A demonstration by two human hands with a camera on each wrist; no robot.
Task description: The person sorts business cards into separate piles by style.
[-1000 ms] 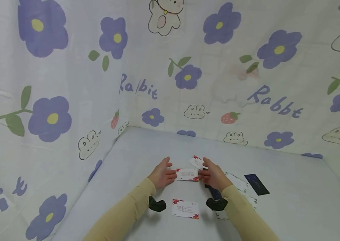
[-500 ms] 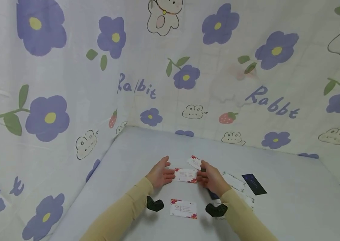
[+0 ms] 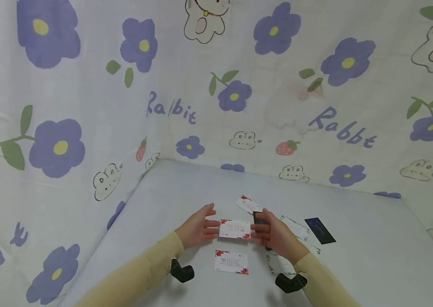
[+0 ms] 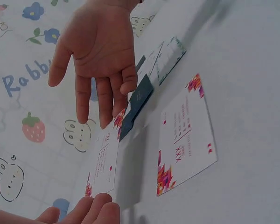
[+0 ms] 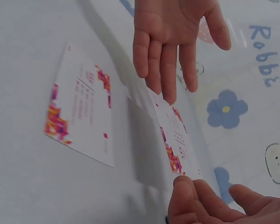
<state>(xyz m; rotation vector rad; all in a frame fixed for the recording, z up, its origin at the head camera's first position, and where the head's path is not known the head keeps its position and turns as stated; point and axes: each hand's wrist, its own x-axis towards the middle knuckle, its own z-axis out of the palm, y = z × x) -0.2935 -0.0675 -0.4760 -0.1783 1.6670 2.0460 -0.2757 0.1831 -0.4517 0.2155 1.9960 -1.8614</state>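
While both hands work at table centre, the head view shows the left hand (image 3: 197, 228) and right hand (image 3: 274, 234) facing each other with a white floral card (image 3: 235, 229) raised between their fingertips; the left touches its 9 o'clock edge, the right its 3 o'clock edge; fingers on both lie nearly straight, not curled. A second floral card (image 3: 231, 261) lies flat at 6 o'clock of the held one; a third card (image 3: 248, 204) lies at 1 o'clock; a dark card (image 3: 320, 230) and pale patterned cards (image 3: 297, 228) lie at 3 o'clock.

In the left wrist view the right hand (image 4: 100, 56) hangs spread, fingers extended toward the raised card (image 4: 102, 163); the flat card (image 4: 184, 135) sits apart on the surface.

In the right wrist view the left hand (image 5: 170, 42) is likewise spread, fingertips at the card's (image 5: 175, 142) far edge; the right fingertips (image 5: 189, 198) meet its near end.

Judgement: the card is light, thin and springy; it should bow if squeezed endwise and slip from smooth fingers; the short edges are the best hold.

The surface is a plain pale tabletop (image 3: 354, 264), smooth and matt; a cloth backdrop (image 3: 86, 85) printed with purple flowers and rabbits encloses it at 9 and 12 o'clock.
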